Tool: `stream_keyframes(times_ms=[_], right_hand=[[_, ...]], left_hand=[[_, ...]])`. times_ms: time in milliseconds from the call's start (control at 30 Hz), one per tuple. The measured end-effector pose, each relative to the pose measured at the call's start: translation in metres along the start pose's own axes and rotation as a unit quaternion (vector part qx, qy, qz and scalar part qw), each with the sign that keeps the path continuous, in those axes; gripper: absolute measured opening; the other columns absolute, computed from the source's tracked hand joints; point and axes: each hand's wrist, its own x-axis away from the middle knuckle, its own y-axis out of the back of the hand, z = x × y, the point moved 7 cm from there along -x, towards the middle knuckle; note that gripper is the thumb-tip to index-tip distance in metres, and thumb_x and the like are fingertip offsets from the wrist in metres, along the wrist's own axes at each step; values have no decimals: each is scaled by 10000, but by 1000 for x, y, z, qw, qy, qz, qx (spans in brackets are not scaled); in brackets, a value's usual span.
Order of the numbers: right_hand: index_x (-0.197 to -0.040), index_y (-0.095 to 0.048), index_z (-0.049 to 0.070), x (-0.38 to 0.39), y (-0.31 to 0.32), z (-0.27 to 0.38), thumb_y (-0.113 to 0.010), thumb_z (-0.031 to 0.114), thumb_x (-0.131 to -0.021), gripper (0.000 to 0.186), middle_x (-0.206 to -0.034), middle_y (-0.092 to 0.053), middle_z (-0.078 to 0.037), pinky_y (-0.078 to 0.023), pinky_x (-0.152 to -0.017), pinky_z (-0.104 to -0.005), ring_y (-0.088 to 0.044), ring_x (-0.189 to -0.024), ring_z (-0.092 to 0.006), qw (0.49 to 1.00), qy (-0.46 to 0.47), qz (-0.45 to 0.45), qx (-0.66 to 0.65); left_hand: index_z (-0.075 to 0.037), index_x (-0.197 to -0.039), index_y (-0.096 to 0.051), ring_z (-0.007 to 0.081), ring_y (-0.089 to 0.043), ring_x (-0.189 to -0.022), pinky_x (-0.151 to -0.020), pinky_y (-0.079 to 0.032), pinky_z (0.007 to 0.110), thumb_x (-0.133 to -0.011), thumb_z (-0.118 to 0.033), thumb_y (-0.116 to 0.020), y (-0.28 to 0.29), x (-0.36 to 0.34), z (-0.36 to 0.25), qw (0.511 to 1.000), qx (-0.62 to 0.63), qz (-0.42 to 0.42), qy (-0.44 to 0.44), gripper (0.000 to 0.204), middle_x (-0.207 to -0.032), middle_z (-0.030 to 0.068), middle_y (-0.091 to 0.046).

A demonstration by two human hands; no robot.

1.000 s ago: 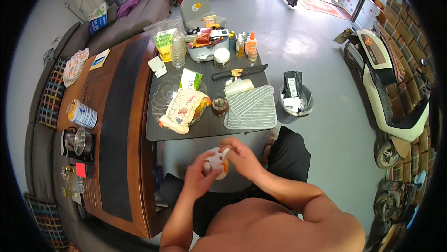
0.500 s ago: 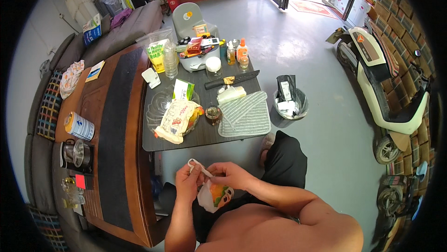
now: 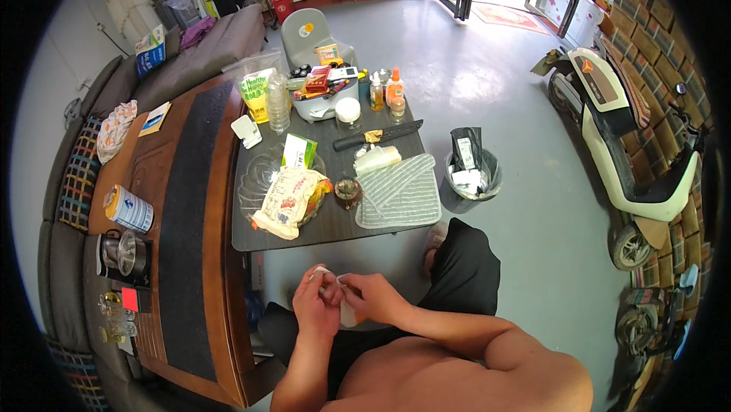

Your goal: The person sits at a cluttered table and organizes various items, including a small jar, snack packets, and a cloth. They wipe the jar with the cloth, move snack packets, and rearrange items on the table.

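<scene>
Around the dark table (image 3: 335,226), you can count two hands on its near side, your left hand (image 3: 316,307) and right hand (image 3: 375,298), with one white bag (image 3: 348,314) between them. On it you have one striped cloth (image 3: 400,197), one clear bowl (image 3: 254,181) and one grey basket (image 3: 309,110). To its right you see one waste bin (image 3: 461,200) and one white scooter (image 3: 633,164); beyond it, one grey chair (image 3: 307,39); to its left, one can (image 3: 131,209) and two checked cushions (image 3: 82,176).
</scene>
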Motion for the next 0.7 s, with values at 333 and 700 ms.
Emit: stream_keyframes(times_ms=[333, 700], right_hand=[[-1117, -675, 42, -1, -1, 7, -651, 69, -856, 264, -991, -708, -191, -547, -816, -488, -666, -911, -423, 990, 90, -44, 102], [-1035, -762, -40, -9, 26, -42, -794, 114, -902, 206, -903, -758, -84, -523, -741, -288, -659, -810, -130, 925, -148, -55, -346]], left_hand=[[-24, -1098, -566, 149, -497, -759, -679, -444, 317, -1064, -68, -493, -20, 22, -1, 998, -2, -3, -69, 91, -874, 51, -569], [-63, -944, -555, 188, -603, -605, -597, -515, 312, -958, -70, -554, 33, 24, 13, 977, -169, 121, 49, 16, -791, 148, -684]])
